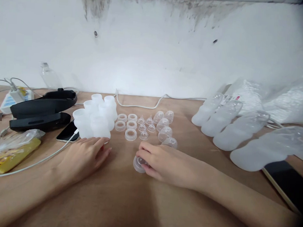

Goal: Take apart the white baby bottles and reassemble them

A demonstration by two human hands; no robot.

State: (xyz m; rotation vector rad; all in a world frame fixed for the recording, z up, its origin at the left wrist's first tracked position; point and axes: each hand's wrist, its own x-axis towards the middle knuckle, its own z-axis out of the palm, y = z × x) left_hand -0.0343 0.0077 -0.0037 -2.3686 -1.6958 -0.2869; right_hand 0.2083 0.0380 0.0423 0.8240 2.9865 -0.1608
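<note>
My right hand [155,158] pinches a clear bottle ring [138,164] low over the table's middle; a clear nipple seems to sit inside it, partly hidden by the fingers. My left hand [93,154] lies at the foot of a cluster of white, open-mouthed baby bottles [99,115], thumb and fingers apart, with nothing visible between them. Between the hands and the wall stand several loose rings [131,134], several clear nipples [144,136] and a row of clear dome caps [165,133]. The nearest cap is partly covered by my right hand.
At right, several capped bottles [258,150] lie on their sides by a dark phone [289,182] and plastic bags [284,98]. At left are a black case [41,111], another phone [68,132], a white cable [52,157], a yellow packet [16,154] and a power strip [15,97].
</note>
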